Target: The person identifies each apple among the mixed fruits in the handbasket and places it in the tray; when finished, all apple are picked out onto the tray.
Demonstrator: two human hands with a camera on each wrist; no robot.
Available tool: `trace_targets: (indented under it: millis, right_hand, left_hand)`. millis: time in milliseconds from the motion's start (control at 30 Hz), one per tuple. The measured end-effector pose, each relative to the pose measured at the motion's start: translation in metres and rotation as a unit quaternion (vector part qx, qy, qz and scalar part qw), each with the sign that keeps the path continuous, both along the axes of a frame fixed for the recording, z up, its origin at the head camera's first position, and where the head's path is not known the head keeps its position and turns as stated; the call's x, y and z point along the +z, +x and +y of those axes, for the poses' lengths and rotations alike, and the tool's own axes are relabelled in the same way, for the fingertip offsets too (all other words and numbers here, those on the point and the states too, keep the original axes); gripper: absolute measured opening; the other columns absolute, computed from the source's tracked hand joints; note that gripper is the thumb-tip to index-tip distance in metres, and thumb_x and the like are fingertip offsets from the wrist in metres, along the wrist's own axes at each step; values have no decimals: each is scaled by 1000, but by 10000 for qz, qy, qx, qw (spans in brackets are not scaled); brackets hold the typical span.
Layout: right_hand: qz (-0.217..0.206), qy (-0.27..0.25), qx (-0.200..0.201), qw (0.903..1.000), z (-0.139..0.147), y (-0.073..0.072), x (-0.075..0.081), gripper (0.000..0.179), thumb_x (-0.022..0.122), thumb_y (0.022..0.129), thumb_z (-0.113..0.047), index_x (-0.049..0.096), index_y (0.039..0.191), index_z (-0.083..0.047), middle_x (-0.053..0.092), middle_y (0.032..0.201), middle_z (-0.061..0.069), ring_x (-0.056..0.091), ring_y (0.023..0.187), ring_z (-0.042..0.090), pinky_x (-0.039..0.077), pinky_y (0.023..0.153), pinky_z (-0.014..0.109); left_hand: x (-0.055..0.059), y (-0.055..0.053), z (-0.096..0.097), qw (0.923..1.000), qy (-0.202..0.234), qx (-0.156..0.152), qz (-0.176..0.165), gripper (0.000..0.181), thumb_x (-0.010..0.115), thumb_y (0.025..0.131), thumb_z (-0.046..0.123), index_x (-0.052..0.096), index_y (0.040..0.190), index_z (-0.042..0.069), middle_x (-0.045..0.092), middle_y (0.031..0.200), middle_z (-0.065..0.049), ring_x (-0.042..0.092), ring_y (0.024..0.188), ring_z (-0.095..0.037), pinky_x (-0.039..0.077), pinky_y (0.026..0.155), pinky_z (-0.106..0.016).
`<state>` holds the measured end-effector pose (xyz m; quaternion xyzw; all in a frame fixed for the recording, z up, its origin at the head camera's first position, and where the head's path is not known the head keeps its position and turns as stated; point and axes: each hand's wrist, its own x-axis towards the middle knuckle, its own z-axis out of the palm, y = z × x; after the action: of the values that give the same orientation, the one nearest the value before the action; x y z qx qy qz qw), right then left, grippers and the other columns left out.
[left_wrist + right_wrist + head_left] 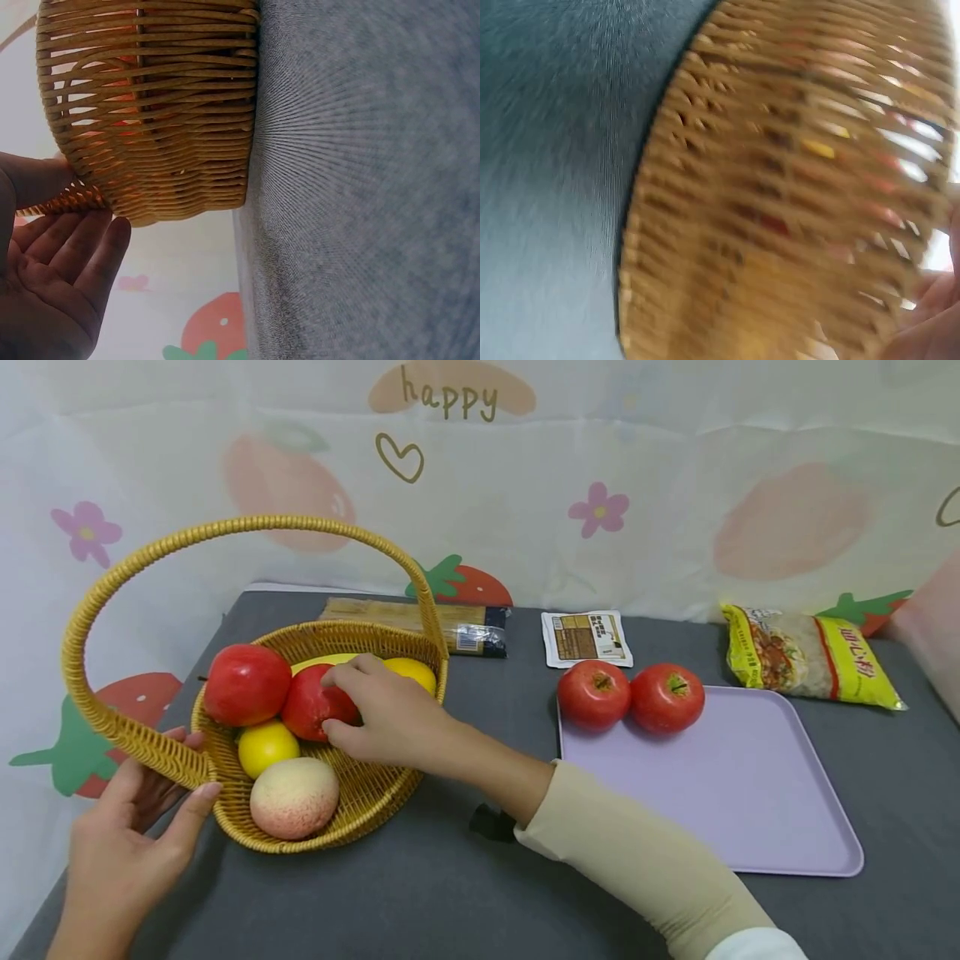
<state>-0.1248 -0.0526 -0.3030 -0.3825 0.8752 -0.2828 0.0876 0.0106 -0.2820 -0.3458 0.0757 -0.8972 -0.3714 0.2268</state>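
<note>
A wicker basket point(360, 822) with a tall arched handle point(273, 524) stands on the left of the table. My left hand point(127, 843) holds its left side where the handle meets the rim; in the left wrist view the thumb and fingers point(71, 251) lie around the woven edge. Inside the basket, my right hand point(397, 714) grips a red apple point(307, 697), thumb below and fingers above. Another red apple point(247, 685), a small yellow fruit point(267, 748), a peach point(294, 798) and a larger yellow fruit point(412, 672) lie around it. The right wrist view is blurred by the weave.
A lilac tray point(720, 785) on the right bears two red fruits point(630, 697) at its back left corner. Behind stand a noodle pack point(472, 631), a flat white packet point(587, 639) and a yellow bag point(810, 656). A patterned cloth hangs at the back.
</note>
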Motion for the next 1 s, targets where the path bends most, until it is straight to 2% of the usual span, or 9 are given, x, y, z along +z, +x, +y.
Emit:
trace_targets:
  millis: [133, 300, 367, 433, 667, 800, 933, 1000]
  right_hand:
    - [-5, 444, -308, 9985, -24, 0, -9, 54, 65, 95, -38, 49, 142, -16, 50, 129, 6, 55, 88, 13, 50, 70, 21]
    - [-237, 862, -937, 9916, -49, -5, -16, 65, 61, 94, -56, 41, 142, -18, 53, 116, 4, 56, 81, 14, 49, 62, 24]
    - [-173, 1022, -1151, 9879, -56, -6, -18, 66, 56, 94, -63, 42, 140, -18, 55, 114, 4, 57, 79, 15, 49, 60, 25]
    - [2, 1195, -1260, 9848, -59, -6, -21, 70, 50, 95, -66, 42, 144, -16, 56, 119, 6, 59, 80, 15, 51, 62, 25]
    - [963, 1398, -1280, 9771, -58, -3, -25, 75, 52, 94, -64, 41, 148, -12, 59, 119, 6, 60, 71, 16, 54, 60, 26]
    - [1388, 1480, -1259, 9711, -56, 2, -24, 70, 53, 92, -64, 49, 141, -14, 55, 120, 8, 58, 63, 15, 53, 56, 25]
    - [1201, 1087, -1072, 9810, -50, 5, -23, 58, 55, 92, -65, 53, 126, -18, 51, 108, 6, 54, 59, 14, 47, 52, 23]
    - [971, 808, -971, 9872, -46, 7, -24, 56, 57, 93, -62, 50, 125, -17, 51, 106, 5, 53, 62, 14, 46, 53, 23]
  left_hand:
    - [-1, 0, 1, 10000, 17, -16, 5, 66, 80, 84, -2, 53, 143, 5, 63, 131, -14, 53, 109, 15, 42, 85, -3]
    - [0, 0, 2, 10000, 37, 34, -27, 66, 79, 84, -2, 53, 144, 7, 63, 131, -13, 53, 108, 15, 42, 85, -3]
    - [0, 0, 2, 10000, 56, 21, 11, 66, 79, 83, -3, 54, 143, 6, 63, 131, -12, 54, 108, 14, 42, 85, -3]
    - [0, 0, 2, 10000, 59, 2, 22, 66, 79, 83, -4, 54, 143, 6, 63, 130, -12, 54, 108, 14, 42, 85, -3]
    - [-1, 1, -1, 9999, 12, -74, 127, 68, 81, 81, -4, 54, 143, 5, 64, 129, -7, 54, 107, 14, 42, 85, -2]
    - [0, 1, 1, 9994, 47, -199, 270, 69, 81, 79, -8, 55, 142, 4, 65, 128, 0, 56, 108, 12, 43, 86, -3]
    - [0, 2, 1, 9994, 28, -191, 277, 70, 81, 79, -9, 54, 142, 3, 65, 127, -1, 56, 108, 12, 43, 86, -3]
    - [0, 2, 0, 9996, 15, -143, 230, 69, 81, 80, -7, 54, 143, 4, 65, 128, -3, 56, 108, 13, 43, 85, -2]
